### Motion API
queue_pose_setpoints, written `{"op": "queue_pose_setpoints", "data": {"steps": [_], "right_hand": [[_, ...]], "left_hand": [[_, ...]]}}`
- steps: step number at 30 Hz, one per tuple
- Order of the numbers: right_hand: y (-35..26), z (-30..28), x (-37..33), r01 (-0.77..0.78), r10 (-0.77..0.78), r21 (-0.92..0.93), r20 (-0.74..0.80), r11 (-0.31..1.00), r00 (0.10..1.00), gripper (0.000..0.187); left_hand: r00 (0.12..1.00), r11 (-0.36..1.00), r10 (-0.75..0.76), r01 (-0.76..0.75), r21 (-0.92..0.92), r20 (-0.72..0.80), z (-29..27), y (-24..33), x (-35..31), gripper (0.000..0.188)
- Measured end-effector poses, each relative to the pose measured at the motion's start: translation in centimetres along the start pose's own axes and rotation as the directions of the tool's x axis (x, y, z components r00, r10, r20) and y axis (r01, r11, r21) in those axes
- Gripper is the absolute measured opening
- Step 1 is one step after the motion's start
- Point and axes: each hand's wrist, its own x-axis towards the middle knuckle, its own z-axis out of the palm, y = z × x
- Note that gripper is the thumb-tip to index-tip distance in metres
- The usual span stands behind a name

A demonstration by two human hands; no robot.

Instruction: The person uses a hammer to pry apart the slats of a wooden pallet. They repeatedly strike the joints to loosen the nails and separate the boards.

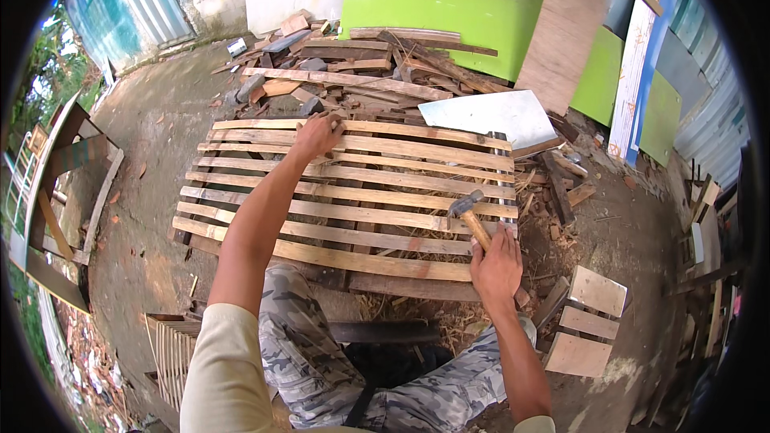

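A slatted wooden panel (377,182) of long, pale, slightly bowed strips lies in front of my knees, with gaps between its slats. Over its far edge, left of centre, my left hand (319,135) is closed around the upper slats, its fingertips partly hidden. At the panel's near right corner, my right hand (498,266) has a hammer (478,231) between thumb and fingers. The hammer's metal head rests over the slats, pointing away from me, and its wooden handle runs into my palm. Those fingers also lie against the slat ends.
Beyond the panel is a heap of scrap wood (361,72) with a white sheet (489,116) at its right. Green boards (433,8) lean behind it. Small joined boards (589,321) lie at right, a slatted bundle (172,357) at near left, a wooden frame (100,208) at far left.
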Motion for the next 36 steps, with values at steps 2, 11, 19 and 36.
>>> {"op": "queue_pose_setpoints", "data": {"steps": [2,11,19,36], "right_hand": [[-0.3,0.0,0.1,-0.001,0.001,0.012,0.001,1.000,1.000,0.043],[-0.1,0.0,0.0,-0.005,0.005,-0.014,0.012,1.000,1.000,0.044],[0.1,0.1,0.1,0.012,-0.013,-0.031,-0.006,0.999,1.000,0.044],[-0.5,-0.6,0.4,0.005,-0.005,-0.022,0.019,1.000,1.000,0.042]], "left_hand": [[0.999,1.000,0.022,-0.022,-0.015,0.030,0.0,-0.8,0.5,0.039],[0.989,0.996,0.031,-0.019,-0.084,0.147,0.2,-1.7,1.9,0.038],[0.990,0.990,0.069,-0.052,-0.131,0.127,1.1,-2.7,3.3,0.036],[0.974,0.980,0.019,0.027,-0.198,0.227,0.3,-3.1,4.8,0.054]]}}
